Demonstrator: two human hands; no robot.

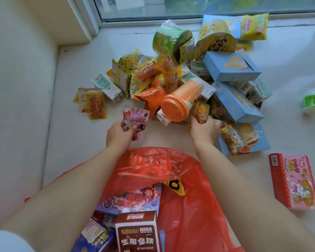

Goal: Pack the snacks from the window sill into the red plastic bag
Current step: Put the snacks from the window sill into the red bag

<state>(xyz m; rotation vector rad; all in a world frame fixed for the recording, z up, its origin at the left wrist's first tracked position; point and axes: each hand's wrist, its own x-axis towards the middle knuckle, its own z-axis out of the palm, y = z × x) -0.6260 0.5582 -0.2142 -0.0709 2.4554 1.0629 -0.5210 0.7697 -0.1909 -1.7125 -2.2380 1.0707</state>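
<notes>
Snacks [180, 73] lie heaped on the window sill [76, 135] close under the window frame [98, 17], with the red plastic bag [180, 188] nearest the person, its mouth gaping toward the heap. Head view, the only one: the left hand [119, 135] has its fingers curled round the lower edge of a pink pouch [135, 120], which stands upright between heap and bag, apparently so that it can be drawn straight back into the opening. The right hand [204, 130] pinches a small mottled packet [201, 110] at the near edge of the heap, just beside an orange-lidded cup [178, 102] lying on its side. Both forearms pass over the bag, one on each side of the mouth, a posture that probably keeps the film spread and shortens each transfer. Inside the bag a brown carton [137, 231] and a purple box [133, 199] are already lodged. Blue boxes [231, 67], a green bowl [169, 40] and small milk cartons [107, 88] remain on the sill; a pink box [295, 180] lies well apart to the right, and most of the packing appears still to be done.
</notes>
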